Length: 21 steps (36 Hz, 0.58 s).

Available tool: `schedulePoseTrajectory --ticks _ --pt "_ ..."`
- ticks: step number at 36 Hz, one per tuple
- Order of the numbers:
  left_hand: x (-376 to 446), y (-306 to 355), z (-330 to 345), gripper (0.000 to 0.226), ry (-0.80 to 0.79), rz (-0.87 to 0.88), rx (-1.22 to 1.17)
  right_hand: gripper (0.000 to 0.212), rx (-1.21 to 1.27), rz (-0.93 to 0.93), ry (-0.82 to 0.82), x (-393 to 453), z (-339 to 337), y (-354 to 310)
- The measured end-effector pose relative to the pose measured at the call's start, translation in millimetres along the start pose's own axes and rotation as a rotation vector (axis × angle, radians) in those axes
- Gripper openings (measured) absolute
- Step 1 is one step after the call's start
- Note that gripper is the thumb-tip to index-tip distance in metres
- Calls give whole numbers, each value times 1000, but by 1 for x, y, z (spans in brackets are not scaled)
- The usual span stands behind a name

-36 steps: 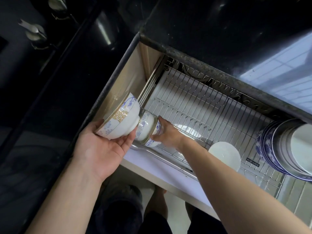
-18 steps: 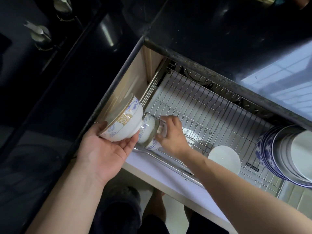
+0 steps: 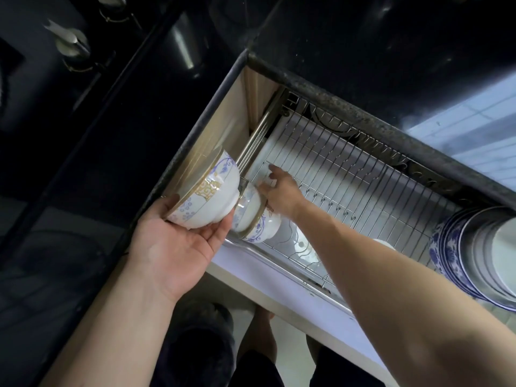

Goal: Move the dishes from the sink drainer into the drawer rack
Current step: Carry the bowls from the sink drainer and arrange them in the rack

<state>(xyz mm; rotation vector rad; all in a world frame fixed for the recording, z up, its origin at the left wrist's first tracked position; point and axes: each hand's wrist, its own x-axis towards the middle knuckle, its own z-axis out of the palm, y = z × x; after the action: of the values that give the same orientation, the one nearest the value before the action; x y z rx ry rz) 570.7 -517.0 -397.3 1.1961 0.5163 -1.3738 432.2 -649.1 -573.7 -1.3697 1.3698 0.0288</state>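
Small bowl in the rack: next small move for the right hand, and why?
Probably draw the right hand away. The small bowl already lies on its side at the drawer rack's front left corner, fingers straight against it. The left hand holds the large bowl, which needs the slot beside it.

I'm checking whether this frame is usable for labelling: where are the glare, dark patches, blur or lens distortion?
Head view: bright window glare on the glossy counter at right; the left side is nearly black, detail lost. Wide-angle bending curves the drawer rack edges. The right hand is slightly soft and the plates smear at the frame edge; the bowl in the left hand reads sharply.
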Motion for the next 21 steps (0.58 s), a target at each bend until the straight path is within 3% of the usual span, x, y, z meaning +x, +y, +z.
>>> schedulePoseTrajectory --ticks 2,5,7,14,18,21 --pt "0 0 -1 45 -4 -1 5 75 -50 -54 38 -4 0 1" --pt "0 -1 0 45 -13 2 17 99 -364 -146 -152 -12 7 -3" --pt "1 -1 1 44 -5 7 23 108 -419 -125 -192 -10 11 -5" --pt "0 -1 2 44 2 10 14 84 32 31 20 2 -8 9" --pt "-2 1 2 43 -9 12 11 97 251 151 -238 -24 -17 21" --pt "-2 1 2 43 0 9 16 96 260 122 -377 -44 -11 32"
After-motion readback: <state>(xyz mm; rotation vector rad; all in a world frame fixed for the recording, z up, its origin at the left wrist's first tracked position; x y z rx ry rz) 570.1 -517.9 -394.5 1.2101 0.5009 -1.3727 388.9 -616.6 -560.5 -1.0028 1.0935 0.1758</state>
